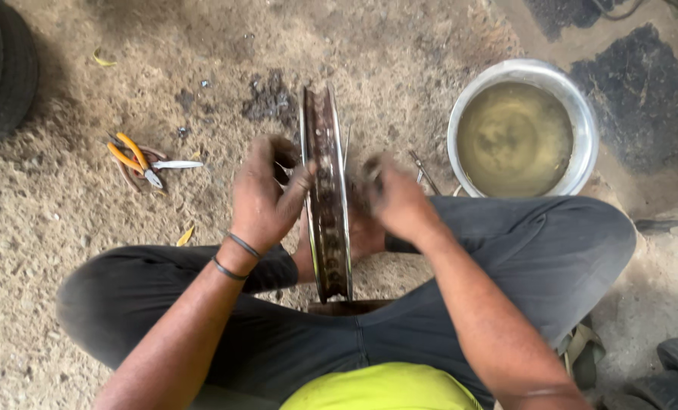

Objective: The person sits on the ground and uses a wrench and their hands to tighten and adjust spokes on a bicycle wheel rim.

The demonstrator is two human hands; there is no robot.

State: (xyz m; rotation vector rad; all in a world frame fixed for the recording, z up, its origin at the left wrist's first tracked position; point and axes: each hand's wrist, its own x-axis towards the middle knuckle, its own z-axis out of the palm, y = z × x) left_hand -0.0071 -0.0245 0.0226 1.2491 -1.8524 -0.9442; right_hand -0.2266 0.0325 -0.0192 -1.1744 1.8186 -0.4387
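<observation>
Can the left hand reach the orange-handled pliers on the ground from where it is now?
Probably yes. The left hand grips the upright wheel rim, and the pliers lie on its own side on open sandy ground, with nothing between. It would first have to let go of the rim.

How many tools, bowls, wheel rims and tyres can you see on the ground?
Wheel rim, held upright between left hand and right hand: 1
Pliers with orange handles: 1
Metal bowl of murky water: 1
Tyre: 1
Total: 4

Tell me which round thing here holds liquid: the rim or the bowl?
The metal bowl, on the ground beside the right knee, holds murky water. The wheel rim stands on edge between both hands.
</observation>
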